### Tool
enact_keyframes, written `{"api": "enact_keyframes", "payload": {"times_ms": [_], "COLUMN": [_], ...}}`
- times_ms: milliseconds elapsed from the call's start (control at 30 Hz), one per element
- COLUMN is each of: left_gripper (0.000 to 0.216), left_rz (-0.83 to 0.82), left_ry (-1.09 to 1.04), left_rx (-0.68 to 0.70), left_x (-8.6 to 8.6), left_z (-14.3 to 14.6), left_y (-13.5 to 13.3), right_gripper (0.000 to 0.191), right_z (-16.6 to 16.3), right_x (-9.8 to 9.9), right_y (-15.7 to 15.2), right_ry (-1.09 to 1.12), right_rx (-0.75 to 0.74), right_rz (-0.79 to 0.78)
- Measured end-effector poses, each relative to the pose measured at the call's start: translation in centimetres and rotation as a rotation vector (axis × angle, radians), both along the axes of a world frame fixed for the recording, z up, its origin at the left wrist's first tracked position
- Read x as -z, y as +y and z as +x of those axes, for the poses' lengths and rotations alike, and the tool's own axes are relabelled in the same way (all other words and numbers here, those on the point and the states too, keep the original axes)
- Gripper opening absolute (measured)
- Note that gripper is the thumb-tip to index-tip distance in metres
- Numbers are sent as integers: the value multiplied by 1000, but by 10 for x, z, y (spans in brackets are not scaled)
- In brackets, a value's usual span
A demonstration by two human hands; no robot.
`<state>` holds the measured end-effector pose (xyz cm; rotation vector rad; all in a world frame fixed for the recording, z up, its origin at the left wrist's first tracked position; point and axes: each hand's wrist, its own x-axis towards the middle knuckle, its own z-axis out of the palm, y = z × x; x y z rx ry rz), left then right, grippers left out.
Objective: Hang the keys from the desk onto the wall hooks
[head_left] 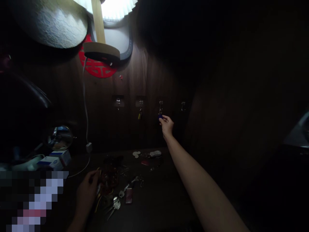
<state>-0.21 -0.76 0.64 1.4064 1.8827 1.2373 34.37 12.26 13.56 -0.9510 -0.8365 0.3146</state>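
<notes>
My right hand (167,125) reaches up to the dark wooden wall and pinches a small blue key tag (160,116) that hangs just below the third of several small metal hooks (160,103). Another hook (140,103) to its left carries a small hanging item. My left hand (88,190) rests on the dark tabletop at the lower left, its fingers curled around part of a heap of keys and key rings (113,183). More keys (118,203) and a dark red fob (129,195) lie beside that hand.
A lit lamp (101,35) with a wooden stem stands at the top, in front of a red paper ornament (96,66). Its white cord (85,106) runs down to the table. Small boxes (54,160) and a shiny round object (59,137) sit at the left. The scene is very dark.
</notes>
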Motion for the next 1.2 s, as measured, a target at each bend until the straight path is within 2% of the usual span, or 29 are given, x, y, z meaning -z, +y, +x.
{"api": "enact_keyframes", "payload": {"times_ms": [367,667,800,967,1067,1200], "left_gripper": [31,30,30,32,31,28], "left_rz": [64,87,71,57,71,63], "left_ry": [22,12,39,44,15,-7], "left_rx": [-3,4,-5,5,12,70], "left_x": [3,0,2,3,1,-5], "left_z": [0,2,1,1,-1,-5], "left_y": [-2,-6,-6,-5,-3,-3], "right_gripper": [21,22,22,22,20,18], "right_z": [-12,-39,-38,-23,-20,-25], "right_x": [67,116,131,145,150,154], "right_y": [-40,-87,-104,-121,-123,-121], "right_ry": [37,3,-55,-56,-58,-181], "right_rx": [-93,-237,-272,-133,-82,-113], "right_rz": [-135,-256,-303,-289,-315,-365]}}
